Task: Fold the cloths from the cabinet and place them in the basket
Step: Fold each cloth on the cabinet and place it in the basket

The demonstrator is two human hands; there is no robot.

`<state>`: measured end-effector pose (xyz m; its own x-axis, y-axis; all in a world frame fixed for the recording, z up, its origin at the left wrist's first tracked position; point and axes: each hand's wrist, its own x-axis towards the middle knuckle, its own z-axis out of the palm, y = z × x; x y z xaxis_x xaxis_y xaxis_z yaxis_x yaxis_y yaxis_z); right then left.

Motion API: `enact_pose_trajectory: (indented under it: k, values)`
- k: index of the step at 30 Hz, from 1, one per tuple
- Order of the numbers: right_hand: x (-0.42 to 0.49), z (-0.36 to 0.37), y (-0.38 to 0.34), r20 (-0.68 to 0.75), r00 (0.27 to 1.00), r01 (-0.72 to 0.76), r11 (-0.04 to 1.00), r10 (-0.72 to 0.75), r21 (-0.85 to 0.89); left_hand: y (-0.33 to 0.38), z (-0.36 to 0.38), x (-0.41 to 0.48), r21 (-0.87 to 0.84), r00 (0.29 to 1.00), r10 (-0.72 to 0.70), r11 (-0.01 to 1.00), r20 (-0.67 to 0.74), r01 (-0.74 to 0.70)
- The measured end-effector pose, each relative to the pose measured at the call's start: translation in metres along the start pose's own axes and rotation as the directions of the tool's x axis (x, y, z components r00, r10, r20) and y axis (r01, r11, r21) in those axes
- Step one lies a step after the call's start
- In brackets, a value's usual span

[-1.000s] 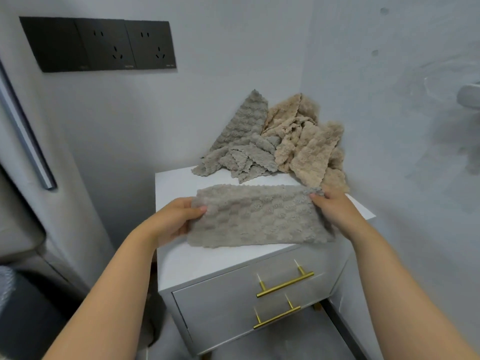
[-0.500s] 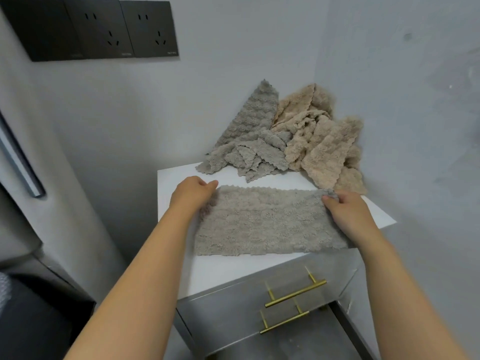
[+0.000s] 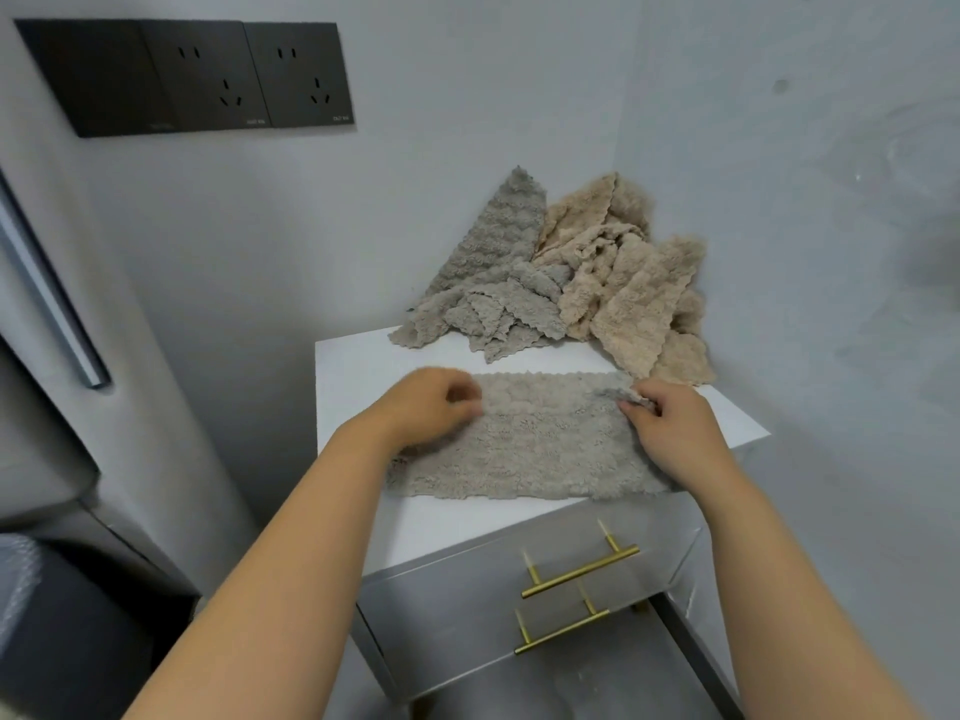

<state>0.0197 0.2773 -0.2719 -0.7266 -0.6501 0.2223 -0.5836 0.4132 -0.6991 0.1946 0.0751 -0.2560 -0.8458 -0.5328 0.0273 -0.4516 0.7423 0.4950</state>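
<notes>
- The grey cloth (image 3: 524, 439) lay flat as a long strip on the front of the white cabinet (image 3: 353, 387) top, probably spread there so the firm surface could support the next fold
- The left hand (image 3: 431, 405) sat on the strip's far left corner with fingers curled onto the fabric, seemingly gripping it; blur there left the exact hold unclear
- The right hand (image 3: 670, 423) pinched the far right corner between thumb and fingertips, lifting it slightly; holding both far corners likely prepared a fold toward the near edge
- The unfolded pile, grey cloths (image 3: 493, 283) beside beige cloths (image 3: 634, 283), leaned into the wall corner behind, apart from the strip
- No basket could be made out; a dark shape at the lower left was cut off and unidentifiable; the cloth's left end was hidden under the forearm
</notes>
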Motion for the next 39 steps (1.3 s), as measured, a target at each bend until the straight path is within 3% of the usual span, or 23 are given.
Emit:
enact_pose_trajectory:
  k: [1, 6, 12, 16, 18, 21, 26, 30, 34, 37, 39]
  values:
    - [0.000, 0.000, 0.000, -0.004, 1.000, 0.002, 1.000, -0.002, 0.011, -0.001, 0.003, -0.002, 0.062, 0.998, -0.005, 0.998, 0.070, 0.001]
    - [-0.003, -0.007, 0.004, -0.003, 0.999, -0.034, 0.999, 0.034, 0.024, -0.014, -0.001, -0.012, 0.129, 0.989, -0.139, 0.983, 0.040, 0.133]
    - [-0.003, -0.016, 0.006, 0.001, 0.998, -0.056, 0.998, 0.056, 0.011, -0.025, -0.005, -0.027, -0.214, 0.974, -0.221, 0.955, -0.040, 0.207]
    - [-0.002, -0.023, 0.006, 0.094, 0.992, -0.073, 0.993, 0.082, -0.094, -0.037, -0.019, -0.035, -0.387, 0.963, -0.190, 0.887, 0.192, 0.252]
    - [-0.001, -0.027, 0.006, 0.172, 0.981, -0.067, 0.989, 0.090, -0.133, -0.041, -0.024, -0.038, -0.455, 0.958, -0.173, 0.851, 0.230, 0.263]
    - [0.001, -0.031, 0.005, 0.196, 0.978, -0.039, 0.985, 0.073, -0.168, -0.041, -0.028, -0.035, -0.591, 0.977, -0.189, 0.778, 0.101, 0.212]
    - [0.013, -0.021, 0.005, 0.015, 0.996, -0.088, 0.996, 0.088, -0.029, -0.038, -0.019, -0.020, -0.644, 0.963, -0.265, 0.746, -0.054, 0.169]
    - [0.024, -0.001, 0.008, -0.145, 0.981, -0.136, 0.990, 0.130, -0.038, -0.037, 0.000, -0.005, -0.427, 0.895, -0.309, 0.891, -0.323, 0.154]
    - [0.028, 0.019, 0.010, -0.214, 0.963, -0.219, 0.942, 0.166, -0.255, -0.032, 0.014, 0.000, -0.036, 0.882, -0.235, 0.970, -0.408, 0.242]
    - [0.029, 0.023, 0.005, -0.226, 0.960, -0.232, 0.925, 0.167, -0.300, -0.015, 0.010, 0.004, 0.124, 0.895, 0.057, 0.992, -0.442, -0.002]
    - [0.029, 0.021, 0.001, -0.269, 0.952, -0.227, 0.925, 0.145, -0.304, 0.004, 0.011, 0.005, 0.091, 0.938, 0.197, 0.980, -0.285, -0.178]
